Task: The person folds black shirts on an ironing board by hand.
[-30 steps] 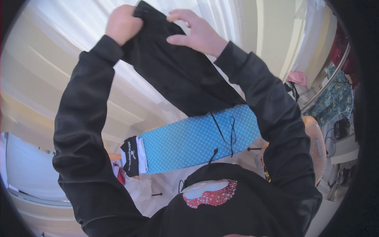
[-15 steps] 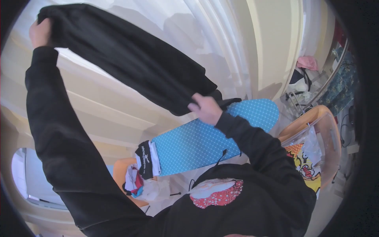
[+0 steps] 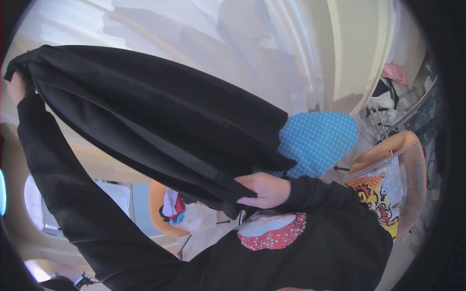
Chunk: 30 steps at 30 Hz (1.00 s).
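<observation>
A long black cloth [image 3: 160,106] is stretched between my two hands, running from the upper left down to the centre. At the far left my left hand [image 3: 20,88], raised high, grips one end, its fingers partly hidden by the fabric. My right hand [image 3: 262,190] pinches the lower edge near my chest. Behind the cloth lies a blue ironing board [image 3: 318,140] with a white grid pattern; the cloth covers much of it, and only its rounded end shows.
On the right, an orange chair [image 3: 388,143] holds a clear bin with a colourful printed item [image 3: 381,203]. Another orange chair [image 3: 158,211] with small clothes stands lower left. White curtains [image 3: 194,29] hang behind. A pink cloth [image 3: 395,72] lies at the upper right.
My left hand has moved down and left. My right hand has come lower, closer to my chest, and the cloth is spread wider, now covering more of the board.
</observation>
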### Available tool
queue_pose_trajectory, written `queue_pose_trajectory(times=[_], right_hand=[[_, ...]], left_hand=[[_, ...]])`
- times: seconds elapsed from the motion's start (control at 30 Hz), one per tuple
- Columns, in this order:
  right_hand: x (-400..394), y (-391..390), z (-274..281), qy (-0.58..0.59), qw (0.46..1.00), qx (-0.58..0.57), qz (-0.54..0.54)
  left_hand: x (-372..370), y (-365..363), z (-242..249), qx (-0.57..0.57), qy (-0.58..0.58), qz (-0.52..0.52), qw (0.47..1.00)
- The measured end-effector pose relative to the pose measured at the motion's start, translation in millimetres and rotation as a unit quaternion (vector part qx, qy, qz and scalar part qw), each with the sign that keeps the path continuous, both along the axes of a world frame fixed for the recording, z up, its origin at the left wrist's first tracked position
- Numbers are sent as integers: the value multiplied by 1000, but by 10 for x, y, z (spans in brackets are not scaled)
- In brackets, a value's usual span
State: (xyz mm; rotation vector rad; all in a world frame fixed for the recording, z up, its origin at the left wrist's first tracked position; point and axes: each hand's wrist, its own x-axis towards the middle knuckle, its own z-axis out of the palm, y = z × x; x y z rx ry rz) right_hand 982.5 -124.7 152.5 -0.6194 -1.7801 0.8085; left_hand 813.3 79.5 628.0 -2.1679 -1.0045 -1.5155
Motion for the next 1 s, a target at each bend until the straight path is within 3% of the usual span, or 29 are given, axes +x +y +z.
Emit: queue_pose_trajectory(times=[0.07, 0.13, 0.27, 0.37, 0.47, 0.5, 0.53, 0.57, 0.67, 0.73, 0.87, 0.93, 1.0], right_hand=[[35, -92, -12, 4, 995, 64, -73], [68, -95, -77, 34, 966, 130, -222], [151, -3, -222, 1, 931, 113, -346], [95, 173, -437, 29, 961, 47, -272], [-109, 94, -423, -33, 975, 59, -210], [-224, 31, -440, -40, 984, 85, -149], [-314, -32, -461, -51, 989, 110, -89], [-346, -63, -458, -56, 989, 123, -59], [-241, -37, -411, -54, 996, 32, -56], [-102, 36, -416, 37, 988, -44, -142], [243, 345, -372, 101, 964, -149, -198], [416, 562, -342, 60, 967, -76, -236], [562, 839, -345, 30, 966, 9, -257]], left_hand=[[-59, -70, -46, 0, -7, 1, 1000], [-100, -177, -124, 2, -20, -6, 1000], [-99, -366, -275, 5, -42, -22, 999], [-32, -466, -354, 11, -60, -35, 997], [-122, -375, -203, 27, -80, -51, 995], [-354, -197, 42, 190, 60, -6, 980], [-581, -8, 272, 344, 194, 38, 918], [-748, 105, 432, 415, 259, 59, 870], [-1053, 177, 651, 495, 338, 85, 796], [-1190, 94, 715, 344, 380, 140, 847], [-1290, -67, 693, 218, 400, 182, 871], [-1028, -218, 491, 174, 300, 4, 938], [-927, -256, 466, 144, 259, -100, 950]])
